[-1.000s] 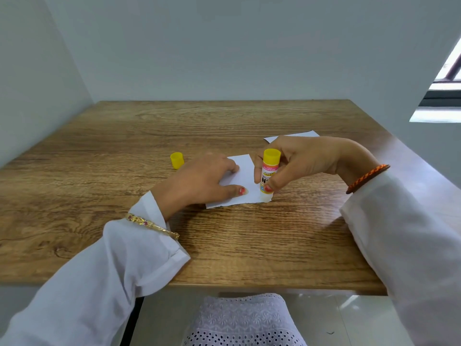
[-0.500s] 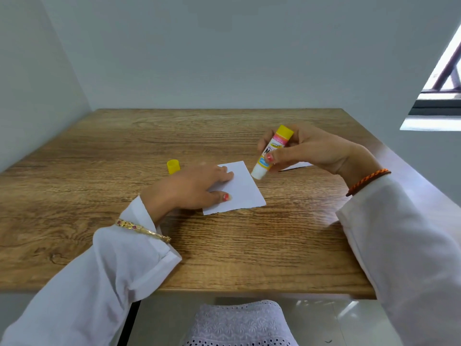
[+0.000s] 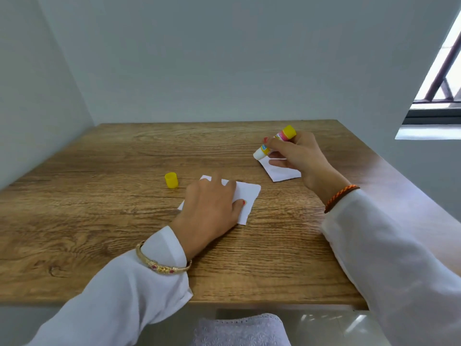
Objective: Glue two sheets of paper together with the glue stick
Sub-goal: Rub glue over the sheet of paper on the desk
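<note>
— Paper first: where do we see the two sheets?

— We see one small white square sheet of paper (image 3: 245,199) flat on the brown wood-grain table (image 3: 99,208), near the middle. Our left hand (image 3: 212,208) lies palm down on it, fingers fairly straight and pressing it flat, holding nothing. The second small white sheet of paper (image 3: 282,172) lies farther back and to the right, well apart from the first.

— And the glue?

— We hold the glue stick with the yellow base and pink, white and blue label (image 3: 274,142) in our right hand (image 3: 296,156), fingers and thumb curled round its barrel. It is tilted, white open tip pointing down and left, just above the far corner of the second sheet. We cannot tell whether the tip touches the paper.

— Its cap?

— We see the small yellow plastic cap (image 3: 171,180) standing alone on the table, just left of the first sheet and apart from our left hand.

— Anything else on us?

— We wear white sleeves, a gold bangle (image 3: 162,264) on the left wrist and an orange braided band (image 3: 340,198) on the right.
</note>
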